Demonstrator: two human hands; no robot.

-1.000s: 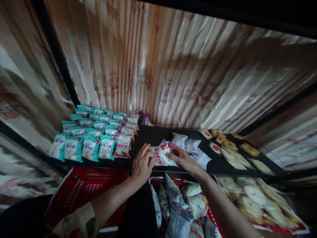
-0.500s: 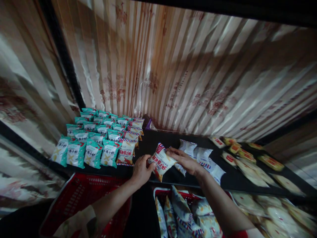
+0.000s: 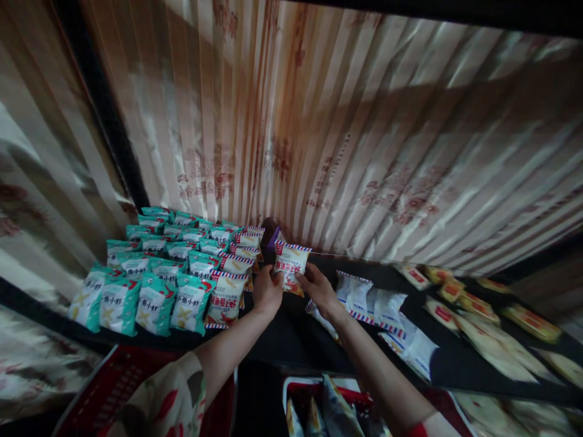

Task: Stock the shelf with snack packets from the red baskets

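Between my two hands a white snack bag (image 3: pixel 291 261) with red lettering and a striped top edge is held upright over the black shelf (image 3: pixel 291 340). My left hand (image 3: pixel 268 290) pinches its left side, and my right hand (image 3: pixel 317 288) grips its lower right side. Just left of my left hand runs a column of matching snack bags (image 3: pixel 226 298), standing one behind another. Beyond that column stand several rows of teal snack bags (image 3: pixel 155 303). Several more white bags (image 3: pixel 376 300) lie flat to the right of my right hand.
Flat packs (image 3: pixel 478 331) and yellow packs (image 3: pixel 476 305) lie on the shelf's right part. Below the front edge are a red basket (image 3: pixel 122 388) at left and another basket (image 3: pixel 285 388) holding bags. A patterned curtain (image 3: pixel 337 139) hangs behind; a dark post (image 3: pixel 100 103) stands left.
Both hands have carried the snack bag farther back over the shelf, and it has turned from tilted to upright. The camera view has shifted slightly.
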